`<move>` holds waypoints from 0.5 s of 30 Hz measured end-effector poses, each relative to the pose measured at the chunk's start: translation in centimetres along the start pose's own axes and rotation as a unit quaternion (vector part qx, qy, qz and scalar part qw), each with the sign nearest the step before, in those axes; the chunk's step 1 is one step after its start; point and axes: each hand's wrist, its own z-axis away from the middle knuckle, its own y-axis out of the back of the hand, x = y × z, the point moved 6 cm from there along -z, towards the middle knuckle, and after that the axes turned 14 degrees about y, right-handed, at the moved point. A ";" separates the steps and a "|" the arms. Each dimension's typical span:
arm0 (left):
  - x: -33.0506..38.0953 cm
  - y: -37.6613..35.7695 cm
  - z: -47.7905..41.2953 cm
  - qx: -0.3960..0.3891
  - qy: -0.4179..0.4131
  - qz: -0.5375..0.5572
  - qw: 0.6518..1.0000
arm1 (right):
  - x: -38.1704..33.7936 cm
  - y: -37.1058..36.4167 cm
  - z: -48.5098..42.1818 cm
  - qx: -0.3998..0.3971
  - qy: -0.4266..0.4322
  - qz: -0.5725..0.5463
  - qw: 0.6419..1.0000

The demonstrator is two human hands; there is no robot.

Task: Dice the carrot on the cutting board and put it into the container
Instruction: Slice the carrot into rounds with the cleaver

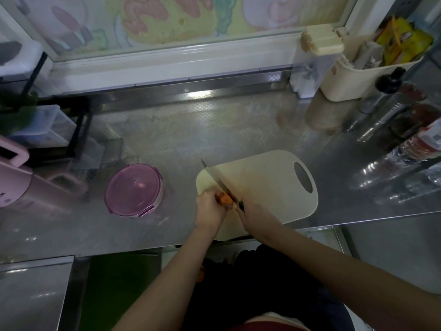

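An orange carrot [224, 199] lies at the near left part of the cream cutting board [267, 187]. My left hand [210, 209] grips the carrot's left end with curled fingers. My right hand [254, 215] holds the dark handle of a knife [219, 181], whose blade runs up and to the left and meets the carrot's right side. A round container with a pink lid [133, 188] stands shut on the steel counter, left of the board.
A pink appliance [14, 177] and a black rack with clear boxes [47, 125] sit at the left. At the back right stand a cream basket [358, 75], a clear dispenser [307, 68] and bottles [405, 130]. The counter's front edge [143, 247] runs under my forearms.
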 end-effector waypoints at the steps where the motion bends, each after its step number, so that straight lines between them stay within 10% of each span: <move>1: -0.1 0.0 0.0 0.000 -0.002 0.001 1.000 | 0.1 -0.1 -0.2 -0.001 -0.005 -0.007 1.000; 15: 0.3 -0.1 0.2 -0.004 -0.010 -0.006 1.000 | 0.7 -0.8 -1.5 0.016 -0.007 0.017 1.000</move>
